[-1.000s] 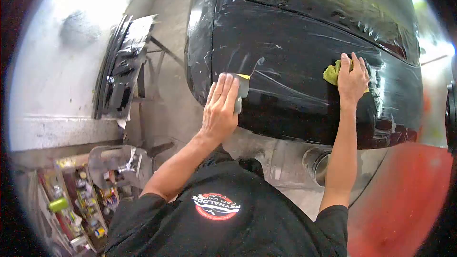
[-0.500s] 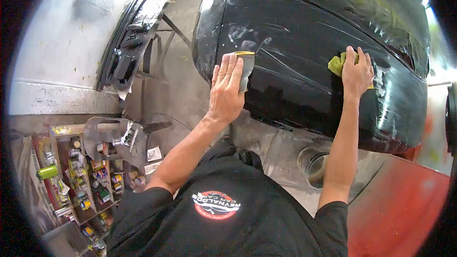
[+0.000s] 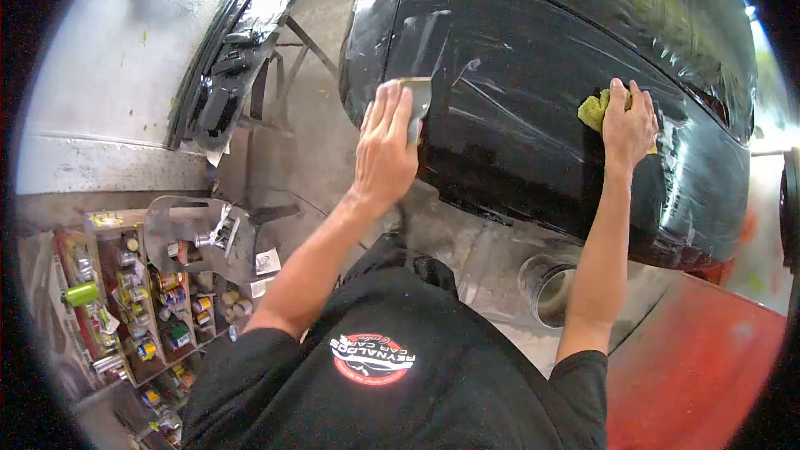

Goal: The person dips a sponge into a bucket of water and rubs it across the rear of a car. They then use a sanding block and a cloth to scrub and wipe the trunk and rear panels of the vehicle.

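Left hand (image 3: 383, 154): grip closed on a grey pad (image 3: 419, 112) with a pale yellowish edge, fingers together and laid over it; the thumb and the pad's covered part are hidden. Position: left end of a black vehicle panel (image 3: 517, 117); pad contact with the surface cannot be confirmed.

Right hand (image 3: 627, 127): grip closed on a crumpled yellow-green cloth (image 3: 592, 112), fingers bent over it on the right part of the same panel. Most of the cloth is covered; a small yellow bit shows at the hand's other side, its nature unclear.

Panel: black, glossy, pale streaks and smears, a seam near its left end; far portion cut off by the top of the view, under wrinkled film (image 3: 617, 8).

Surroundings: open bucket (image 3: 533, 277) on the floor below the panel, contents indistinct; red surface (image 3: 700, 358), lower right; black trim parts (image 3: 218, 104) on a stand, upper left; shelves (image 3: 125, 317) of small containers, lower left, labels too small to read; dark object (image 3: 790, 208), cut off at the right.

Changes from the earlier frame: left hand and pad nearer the panel's left edge; white blotches above them now drawn-out streaks; right hand and cloth nearly unmoved on the panel.
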A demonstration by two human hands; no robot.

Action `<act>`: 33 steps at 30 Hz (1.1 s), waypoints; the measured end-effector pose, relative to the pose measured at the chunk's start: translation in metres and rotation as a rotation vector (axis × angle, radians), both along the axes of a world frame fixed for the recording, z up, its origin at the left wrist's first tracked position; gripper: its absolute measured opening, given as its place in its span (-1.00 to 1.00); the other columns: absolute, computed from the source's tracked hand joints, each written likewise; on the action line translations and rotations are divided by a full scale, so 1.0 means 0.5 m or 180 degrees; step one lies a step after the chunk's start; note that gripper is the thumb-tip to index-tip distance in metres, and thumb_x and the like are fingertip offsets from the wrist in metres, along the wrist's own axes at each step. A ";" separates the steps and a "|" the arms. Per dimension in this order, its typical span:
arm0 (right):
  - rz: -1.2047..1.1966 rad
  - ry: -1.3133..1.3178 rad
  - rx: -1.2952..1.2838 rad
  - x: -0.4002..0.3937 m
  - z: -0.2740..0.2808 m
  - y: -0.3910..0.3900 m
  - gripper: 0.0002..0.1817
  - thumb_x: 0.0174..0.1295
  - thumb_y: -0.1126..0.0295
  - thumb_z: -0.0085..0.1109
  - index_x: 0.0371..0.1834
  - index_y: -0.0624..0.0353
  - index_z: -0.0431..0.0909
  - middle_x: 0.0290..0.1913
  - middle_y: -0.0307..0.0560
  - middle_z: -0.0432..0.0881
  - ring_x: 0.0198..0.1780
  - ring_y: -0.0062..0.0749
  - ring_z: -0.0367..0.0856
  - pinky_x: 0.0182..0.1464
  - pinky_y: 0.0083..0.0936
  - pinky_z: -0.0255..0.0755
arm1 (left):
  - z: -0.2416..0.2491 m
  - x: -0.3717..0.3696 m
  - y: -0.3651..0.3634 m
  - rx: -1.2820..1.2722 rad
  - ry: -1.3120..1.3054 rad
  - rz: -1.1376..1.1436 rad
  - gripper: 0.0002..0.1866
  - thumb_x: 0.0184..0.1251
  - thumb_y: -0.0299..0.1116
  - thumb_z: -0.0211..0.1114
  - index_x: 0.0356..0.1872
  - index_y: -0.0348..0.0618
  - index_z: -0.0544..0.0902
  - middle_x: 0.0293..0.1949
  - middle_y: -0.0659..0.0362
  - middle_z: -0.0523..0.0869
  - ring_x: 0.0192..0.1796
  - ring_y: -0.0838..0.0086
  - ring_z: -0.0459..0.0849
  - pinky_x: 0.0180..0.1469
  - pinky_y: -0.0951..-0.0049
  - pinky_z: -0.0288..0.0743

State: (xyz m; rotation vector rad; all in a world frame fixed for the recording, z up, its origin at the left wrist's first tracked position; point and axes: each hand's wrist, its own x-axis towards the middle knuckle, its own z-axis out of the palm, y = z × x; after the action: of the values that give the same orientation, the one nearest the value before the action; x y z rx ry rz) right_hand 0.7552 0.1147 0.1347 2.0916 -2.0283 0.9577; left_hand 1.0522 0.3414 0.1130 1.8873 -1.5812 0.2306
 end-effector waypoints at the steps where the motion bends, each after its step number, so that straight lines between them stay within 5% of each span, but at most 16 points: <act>1: -0.0002 0.0035 -0.0018 -0.001 -0.001 -0.002 -0.31 0.47 -0.25 0.02 0.36 0.05 0.66 0.47 0.15 0.54 0.51 0.13 0.42 0.58 -0.05 0.16 | -0.003 -0.002 0.008 0.0080 -0.0038 0.0040 -0.54 0.59 -0.32 0.16 0.35 -0.43 0.52 0.46 -0.30 0.47 0.53 -0.21 0.39 0.57 -0.07 0.27; 9: -0.0004 0.0018 -0.0004 0.002 0.007 0.007 -0.32 0.47 -0.24 0.04 0.34 0.08 0.67 0.45 0.17 0.56 0.49 0.12 0.45 0.58 -0.06 0.16 | 0.039 0.103 -0.293 0.0118 -0.0057 0.0268 -0.63 0.57 -0.33 0.15 0.22 -0.36 0.59 0.21 -0.20 0.65 0.30 -0.19 0.58 0.37 -0.07 0.45; 16: -0.0179 -0.0039 0.0285 0.017 0.024 0.016 -0.33 0.47 -0.23 0.04 0.39 0.01 0.64 0.53 0.14 0.48 0.55 0.13 0.36 0.59 -0.03 0.16 | -0.004 0.110 -0.197 -0.0571 -0.0663 -0.0125 -0.65 0.58 -0.31 0.14 0.20 -0.33 0.59 0.22 -0.19 0.61 0.21 -0.17 0.62 0.28 -0.02 0.52; 19: -0.0181 -0.0007 0.0287 0.013 0.017 0.009 -0.33 0.47 -0.23 0.04 0.40 0.02 0.64 0.53 0.14 0.48 0.55 0.13 0.36 0.59 -0.03 0.16 | 0.026 0.152 -0.324 -0.0202 -0.0185 -0.0260 -0.65 0.60 -0.29 0.12 0.22 -0.30 0.59 0.25 -0.19 0.62 0.27 -0.16 0.60 0.31 0.04 0.52; 21: -0.0135 0.0010 0.0249 0.006 0.008 0.005 -0.33 0.47 -0.22 0.05 0.39 0.02 0.64 0.52 0.15 0.48 0.55 0.13 0.36 0.59 -0.03 0.16 | 0.029 0.198 -0.444 0.0012 -0.0112 -0.0188 -0.64 0.41 -0.38 0.26 0.16 -0.34 0.62 0.20 -0.16 0.64 0.22 -0.11 0.62 0.29 0.00 0.51; 23: -0.0101 -0.0016 0.0207 0.008 0.015 0.003 -0.34 0.47 -0.21 0.06 0.39 0.04 0.64 0.52 0.16 0.49 0.54 0.14 0.36 0.59 -0.03 0.16 | 0.028 0.202 -0.479 -0.0424 -0.0237 -0.0070 -0.67 0.42 -0.39 0.25 0.13 -0.31 0.62 0.17 -0.14 0.64 0.17 -0.11 0.63 0.25 -0.01 0.53; 30: -0.0080 -0.0073 0.0176 0.012 0.018 0.014 -0.34 0.47 -0.20 0.09 0.35 0.09 0.67 0.49 0.18 0.51 0.53 0.13 0.39 0.58 -0.06 0.17 | 0.013 0.187 -0.292 -0.0156 -0.0097 -0.0401 -0.59 0.62 -0.29 0.11 0.32 -0.28 0.60 0.37 -0.22 0.58 0.34 -0.15 0.59 0.41 0.04 0.46; 33: -0.0057 -0.0065 0.0138 0.009 0.015 0.010 -0.34 0.47 -0.19 0.10 0.34 0.09 0.67 0.49 0.19 0.52 0.52 0.12 0.40 0.57 -0.06 0.18 | 0.018 0.223 -0.401 -0.0397 -0.0193 -0.0532 -0.65 0.50 -0.34 0.18 0.19 -0.26 0.64 0.19 -0.14 0.66 0.19 -0.11 0.65 0.26 -0.03 0.54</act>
State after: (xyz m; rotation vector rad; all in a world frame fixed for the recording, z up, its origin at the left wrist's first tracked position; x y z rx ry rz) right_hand 0.7597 0.1196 0.1423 2.0895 -2.0925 0.9446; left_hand 1.1638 0.1411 0.1222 1.6581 -1.7140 0.3083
